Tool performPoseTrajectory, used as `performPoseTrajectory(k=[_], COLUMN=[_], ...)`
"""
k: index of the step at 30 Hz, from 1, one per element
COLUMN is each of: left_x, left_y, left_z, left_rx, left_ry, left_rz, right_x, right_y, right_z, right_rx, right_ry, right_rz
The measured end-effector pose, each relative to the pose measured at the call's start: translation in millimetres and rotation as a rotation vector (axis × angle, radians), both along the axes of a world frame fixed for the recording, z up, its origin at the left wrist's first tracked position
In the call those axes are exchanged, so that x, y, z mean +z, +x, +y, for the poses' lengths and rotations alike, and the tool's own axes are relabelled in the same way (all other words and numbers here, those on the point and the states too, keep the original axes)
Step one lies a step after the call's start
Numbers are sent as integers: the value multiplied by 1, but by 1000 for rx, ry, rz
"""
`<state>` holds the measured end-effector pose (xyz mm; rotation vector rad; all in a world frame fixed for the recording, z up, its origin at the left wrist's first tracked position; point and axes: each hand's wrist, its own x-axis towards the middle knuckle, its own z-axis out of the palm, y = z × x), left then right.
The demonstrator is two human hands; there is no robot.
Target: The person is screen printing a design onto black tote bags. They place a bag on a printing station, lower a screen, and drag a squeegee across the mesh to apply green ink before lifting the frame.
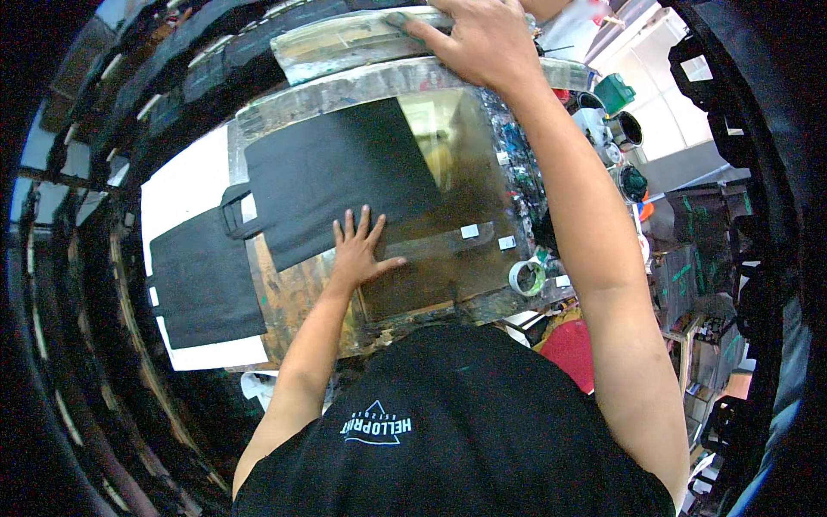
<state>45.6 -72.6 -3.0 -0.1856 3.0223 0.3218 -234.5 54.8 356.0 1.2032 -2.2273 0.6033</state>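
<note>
A black fabric bag [336, 177] lies flat on a stained, shiny board [431, 267]. My left hand [356, 250] rests palm down at its lower edge, fingers spread, the thumb over the board. At the far side, my right hand [491, 43] grips a raised, paint-stained frame [345, 45], its thumb along the near face. The picture's upper edge cuts off its other fingers. A second black bag [207, 280] lies to the left on a white sheet [185, 194]. A black handle loop [234, 212] shows between the two bags.
Small white pieces [469, 231] sit on the board, near a roll of tape [526, 277]. Along the right edge stand a dark-mouthed can [626, 129] and a green container [614, 92]. A red round seat [568, 355] is at lower right. Dark racks [95, 284] line the left.
</note>
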Motion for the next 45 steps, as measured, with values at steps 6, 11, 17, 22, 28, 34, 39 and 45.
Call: performPoseTrajectory(k=[6, 11, 17, 22, 28, 34, 39, 45], left_x=[-4, -11, -5, -8, -6, 59, 156, 186], left_y=[-63, -73, -68, -61, -49, -48, -24, 46], left_z=[69, 101, 118, 130, 136, 106, 33, 39], left_rx=[-46, -128, -141, -134, -133, 37, 157, 781], left_ry=[55, 103, 107, 122, 139, 545, 1772, 2274], left_rz=[44, 149, 177, 180, 114, 45, 826, 553], right_x=[1, 1, 0, -4, -7, -9, -51, -138], right_y=[-6, -3, -6, -3, 6, 7, 23, 92], right_z=[0, 2, 3, 4, 6, 7, 29, 90], right_rx=[17, 32, 41, 50, 17, 3, -58, 47], right_ry=[18, 13, 33, -11, 7, -13, 135, 473], right_rz=[-27, -37, -39, -2, -8, 26, 191, -95])
